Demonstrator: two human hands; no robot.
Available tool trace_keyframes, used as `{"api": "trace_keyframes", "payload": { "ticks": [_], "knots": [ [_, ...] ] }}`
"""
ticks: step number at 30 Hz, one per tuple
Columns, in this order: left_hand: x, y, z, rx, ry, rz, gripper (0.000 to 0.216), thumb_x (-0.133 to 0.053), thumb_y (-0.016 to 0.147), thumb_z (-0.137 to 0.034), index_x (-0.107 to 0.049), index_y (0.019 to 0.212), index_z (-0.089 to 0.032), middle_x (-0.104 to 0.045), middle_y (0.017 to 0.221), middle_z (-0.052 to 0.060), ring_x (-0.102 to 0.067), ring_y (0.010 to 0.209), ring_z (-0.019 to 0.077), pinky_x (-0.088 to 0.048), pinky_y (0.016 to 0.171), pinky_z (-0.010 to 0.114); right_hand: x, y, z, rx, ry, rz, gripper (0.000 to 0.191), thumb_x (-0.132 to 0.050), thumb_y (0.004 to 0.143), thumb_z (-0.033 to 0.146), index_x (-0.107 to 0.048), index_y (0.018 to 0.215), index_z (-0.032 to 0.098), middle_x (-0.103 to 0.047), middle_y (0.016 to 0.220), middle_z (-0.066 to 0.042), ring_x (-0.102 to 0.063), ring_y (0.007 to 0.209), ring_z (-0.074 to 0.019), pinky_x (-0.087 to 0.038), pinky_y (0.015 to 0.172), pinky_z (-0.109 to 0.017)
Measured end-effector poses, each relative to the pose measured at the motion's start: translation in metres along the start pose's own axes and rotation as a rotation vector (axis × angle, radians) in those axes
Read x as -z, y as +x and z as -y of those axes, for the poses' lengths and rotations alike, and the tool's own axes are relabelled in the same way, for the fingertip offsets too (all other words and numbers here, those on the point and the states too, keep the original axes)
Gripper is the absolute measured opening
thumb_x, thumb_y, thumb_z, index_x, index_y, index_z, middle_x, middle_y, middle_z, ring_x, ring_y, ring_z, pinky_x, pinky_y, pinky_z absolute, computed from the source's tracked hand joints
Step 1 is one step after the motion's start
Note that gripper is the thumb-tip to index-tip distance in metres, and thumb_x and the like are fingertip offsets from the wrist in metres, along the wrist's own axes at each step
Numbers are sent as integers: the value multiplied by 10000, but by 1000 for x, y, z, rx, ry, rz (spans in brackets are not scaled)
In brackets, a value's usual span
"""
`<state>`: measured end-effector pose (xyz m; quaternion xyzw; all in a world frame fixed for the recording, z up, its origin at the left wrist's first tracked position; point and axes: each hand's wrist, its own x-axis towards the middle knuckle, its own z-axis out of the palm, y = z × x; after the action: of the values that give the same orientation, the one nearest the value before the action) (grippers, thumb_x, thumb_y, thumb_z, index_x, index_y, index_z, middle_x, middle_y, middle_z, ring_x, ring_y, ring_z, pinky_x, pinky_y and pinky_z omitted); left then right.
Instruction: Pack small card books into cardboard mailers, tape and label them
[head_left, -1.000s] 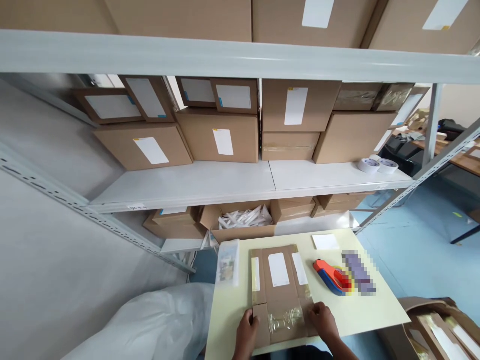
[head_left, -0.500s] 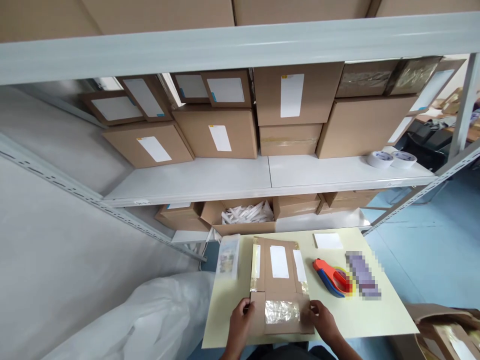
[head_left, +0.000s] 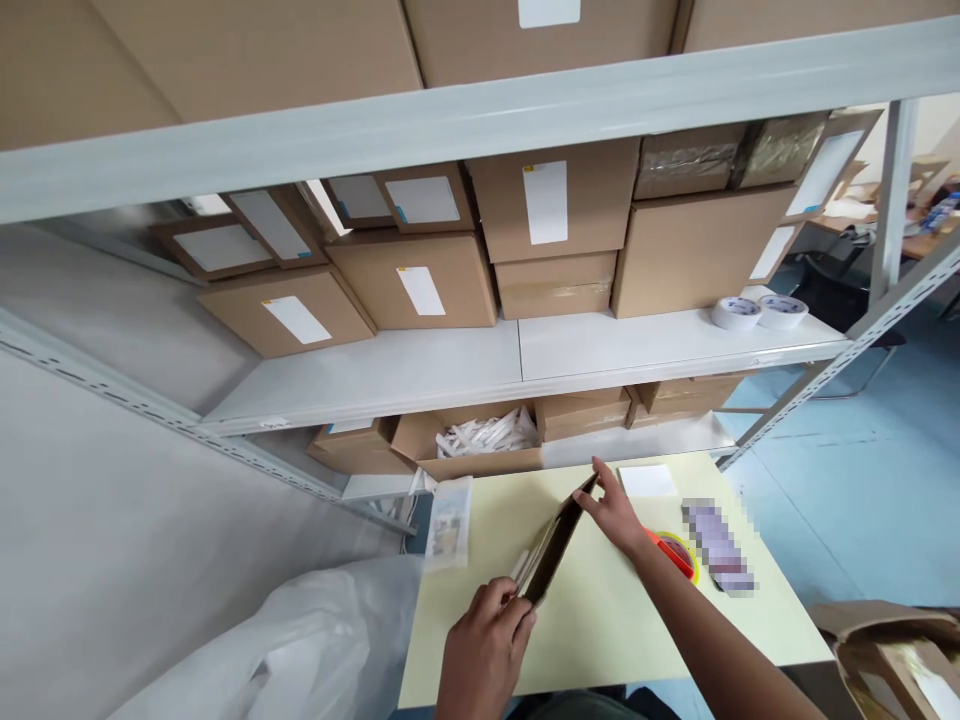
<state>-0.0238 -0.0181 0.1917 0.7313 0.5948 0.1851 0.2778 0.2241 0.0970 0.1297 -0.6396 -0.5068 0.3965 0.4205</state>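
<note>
A flat brown cardboard piece (head_left: 553,550) is tilted up on its edge above the pale yellow table (head_left: 600,630), so I see it nearly edge-on. My left hand (head_left: 491,630) grips its near lower end, fingers bent over the edge. At the far upper end, my right hand (head_left: 611,505) pinches a corner between thumb and fingers. The taped, labelled face is turned mostly away to the left. Just right of my right forearm lies a tape dispenser (head_left: 671,552) in red and yellow, partly covered by the arm.
White paper (head_left: 648,481) and a blurred purple item (head_left: 716,545) lie at the table's right. A clear packet (head_left: 450,525) is at its left edge. Behind stands a shelf (head_left: 405,365) with cartons and tape rolls (head_left: 736,313). An open carton (head_left: 892,650) sits lower right.
The cardboard was lying flat with both hands at its near sides; now it is lifted and turned on edge. My right hand has moved to the far end. The view has shifted slightly.
</note>
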Motion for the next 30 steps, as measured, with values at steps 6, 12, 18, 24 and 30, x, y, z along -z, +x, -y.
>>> {"api": "trace_keyframes", "payload": {
  "ticks": [6, 12, 18, 24, 30],
  "knots": [
    [-13, -13, 33, -53, 75, -4, 141, -658, 867, -361, -776, 796, -335, -513, 1518, -17, -455, 1387, 337, -477, 1076, 459, 7, -29, -14, 114, -152, 73, 698, -547, 746, 206, -480, 1438, 263, -591, 1373, -80, -636, 1101, -225, -562, 905, -393],
    [-15, -10, 56, -114, -51, 4, 77, -757, 789, -342, -770, 738, -285, -369, 1621, -20, -326, 1487, 364, -377, 1183, 506, 27, -62, 10, 191, -342, 11, 328, -500, 840, 205, -683, 1111, 238, -674, 1054, -74, -648, 973, -245, -540, 816, -372],
    [2, 10, 87, 152, -491, 8, 604, -726, 799, -480, -594, 1368, -324, -299, 1657, 52, -361, 1485, 322, -456, 1125, 456, 38, -69, 17, 84, -478, 22, 105, -527, 859, 291, -609, 824, 236, -649, 797, -26, -620, 683, -191, -419, 597, -298],
    [6, 25, 86, 100, -605, 107, 660, -622, 880, -577, -492, 1481, -339, -261, 1674, 39, -221, 1543, 296, -320, 1210, 433, 21, -83, 4, 48, -450, 93, 46, -489, 849, 261, -469, 808, 253, -601, 668, 8, -578, 591, -186, -371, 565, -289],
    [-19, 33, 86, 97, -421, 114, 751, -688, 808, -368, -443, 1513, -281, -352, 1630, 84, -266, 1527, 297, -235, 1234, 476, 14, -92, 23, 4, -351, 268, 93, -618, 839, 279, -565, 901, 236, -660, 748, 11, -629, 688, -181, -400, 620, -263]
  ]
}}
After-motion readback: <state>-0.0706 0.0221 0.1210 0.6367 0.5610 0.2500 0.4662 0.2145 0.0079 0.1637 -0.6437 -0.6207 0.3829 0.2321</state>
